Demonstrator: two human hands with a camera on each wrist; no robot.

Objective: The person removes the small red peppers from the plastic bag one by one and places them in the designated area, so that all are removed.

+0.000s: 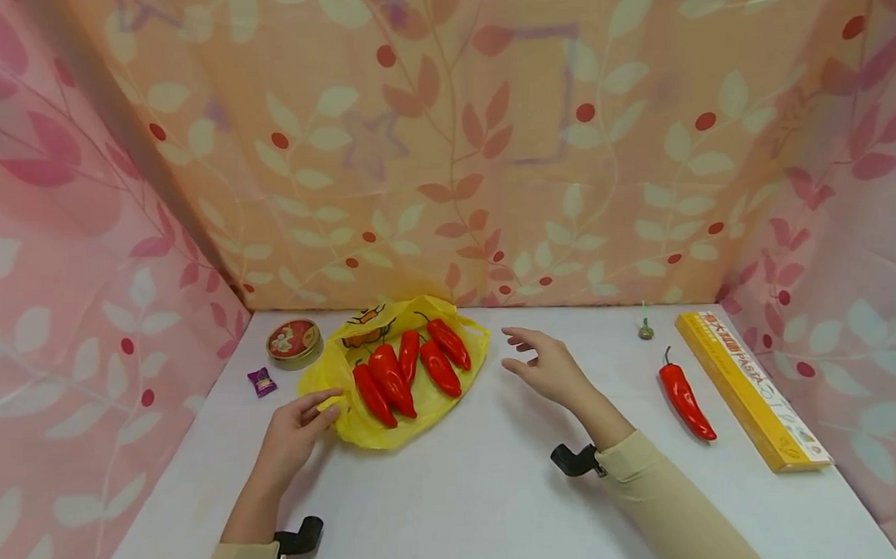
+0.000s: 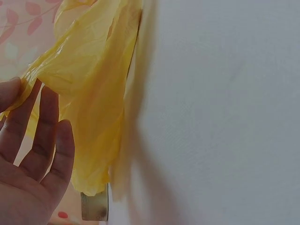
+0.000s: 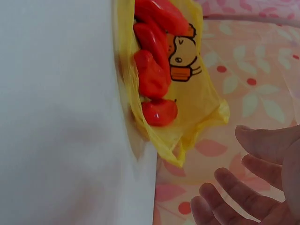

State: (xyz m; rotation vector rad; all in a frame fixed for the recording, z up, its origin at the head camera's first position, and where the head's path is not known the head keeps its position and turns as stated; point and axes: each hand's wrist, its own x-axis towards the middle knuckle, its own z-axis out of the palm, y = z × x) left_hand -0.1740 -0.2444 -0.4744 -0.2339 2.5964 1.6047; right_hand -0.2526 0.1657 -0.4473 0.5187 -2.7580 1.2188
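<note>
In the head view a yellow plastic bag (image 1: 431,411) lies with its mouth spread toward me, several red peppers (image 1: 391,380) inside it. My left hand (image 1: 293,436) pinches the bag's left edge between thumb and fingers; the left wrist view shows the thin yellow film (image 2: 89,89) at its fingertips. To the right of the bag, my right hand (image 1: 549,368) hovers with fingers loosely bent, holding nothing. The right wrist view has this hand (image 3: 253,187) apart from the bag's corner, and a printed cartoon figure (image 3: 183,51) on the bag's inner side.
Behind the bag's left side is a round tin (image 1: 295,344), with a purple wrapped candy (image 1: 261,382) near it. On the right lie a single red pepper (image 1: 686,402), a yellow pasta box (image 1: 753,391) and a small greenish item (image 1: 645,331). Patterned cloth (image 1: 442,146) encloses the table.
</note>
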